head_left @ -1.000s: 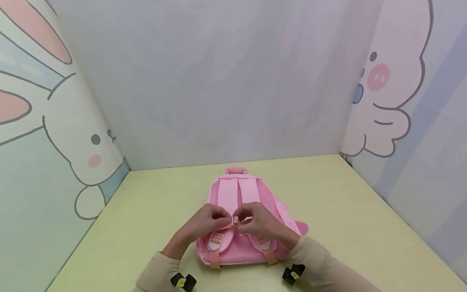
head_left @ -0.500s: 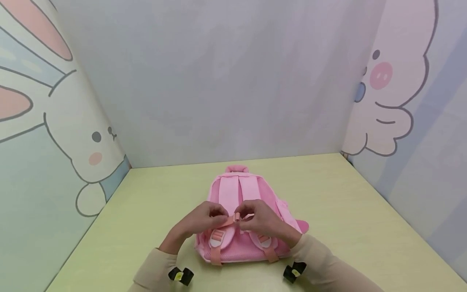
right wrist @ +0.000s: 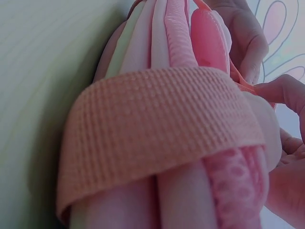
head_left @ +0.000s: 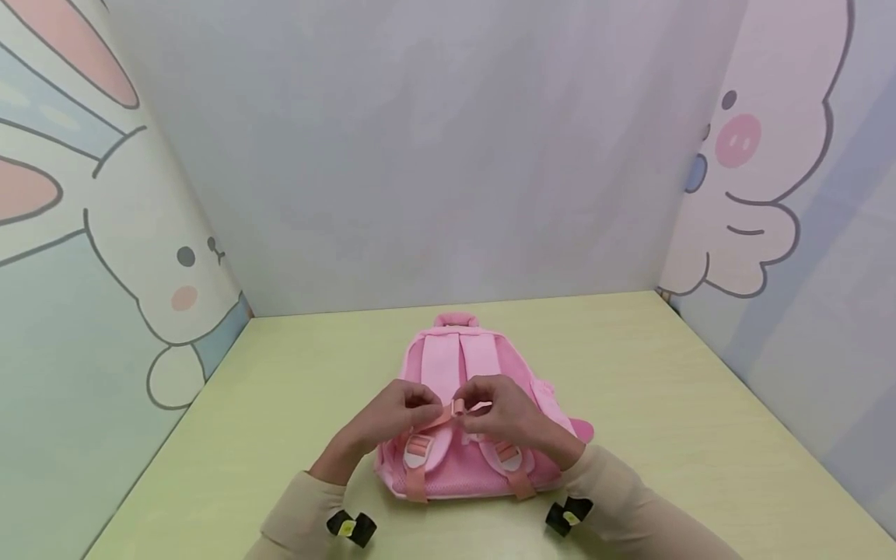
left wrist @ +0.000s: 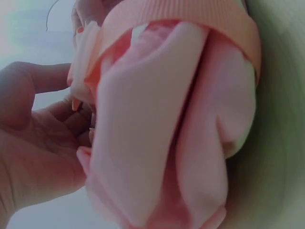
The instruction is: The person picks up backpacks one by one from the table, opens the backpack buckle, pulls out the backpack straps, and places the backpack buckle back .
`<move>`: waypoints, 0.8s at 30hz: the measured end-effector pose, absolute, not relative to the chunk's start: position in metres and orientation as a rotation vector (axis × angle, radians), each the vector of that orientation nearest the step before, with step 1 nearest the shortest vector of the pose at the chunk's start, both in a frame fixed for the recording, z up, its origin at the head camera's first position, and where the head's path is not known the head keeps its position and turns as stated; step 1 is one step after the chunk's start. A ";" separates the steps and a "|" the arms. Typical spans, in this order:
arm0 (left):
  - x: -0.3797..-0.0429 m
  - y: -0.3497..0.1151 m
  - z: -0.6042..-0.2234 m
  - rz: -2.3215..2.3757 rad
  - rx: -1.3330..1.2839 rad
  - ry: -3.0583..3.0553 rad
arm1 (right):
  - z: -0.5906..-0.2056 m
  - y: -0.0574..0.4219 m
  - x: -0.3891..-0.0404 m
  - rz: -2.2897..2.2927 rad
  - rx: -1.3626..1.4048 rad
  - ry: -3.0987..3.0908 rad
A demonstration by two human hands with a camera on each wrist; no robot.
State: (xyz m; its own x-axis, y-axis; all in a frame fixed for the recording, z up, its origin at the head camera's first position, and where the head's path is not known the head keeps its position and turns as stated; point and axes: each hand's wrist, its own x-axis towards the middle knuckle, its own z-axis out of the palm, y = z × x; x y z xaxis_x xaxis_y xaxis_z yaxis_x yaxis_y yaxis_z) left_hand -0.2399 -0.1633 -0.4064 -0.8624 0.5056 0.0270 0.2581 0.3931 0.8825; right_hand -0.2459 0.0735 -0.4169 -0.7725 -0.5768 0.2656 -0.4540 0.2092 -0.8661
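Straps uppermost, the pink backpack (head_left: 465,484) lies at the lower middle of the head view on the tabletop (head_left: 280,381), a placing that seems to leave the orange strap (head_left: 437,421) across it easy to reach. The left hand (head_left: 400,412) pinches that strap and the right hand (head_left: 505,412), just beside it, pinches it at the small buckle (head_left: 458,407), probably to hold the webbing taut and the buckle steady.

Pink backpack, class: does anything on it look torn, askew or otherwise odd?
Nothing stands out: no tear shows on the pink backpack, and its shoulder straps lie side by side. The orange webbing slants, but fingers hold it.
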 end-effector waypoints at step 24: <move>-0.239 -0.175 -0.399 1.198 0.824 2.455 | -0.415 0.076 -0.248 -1.637 -0.976 2.365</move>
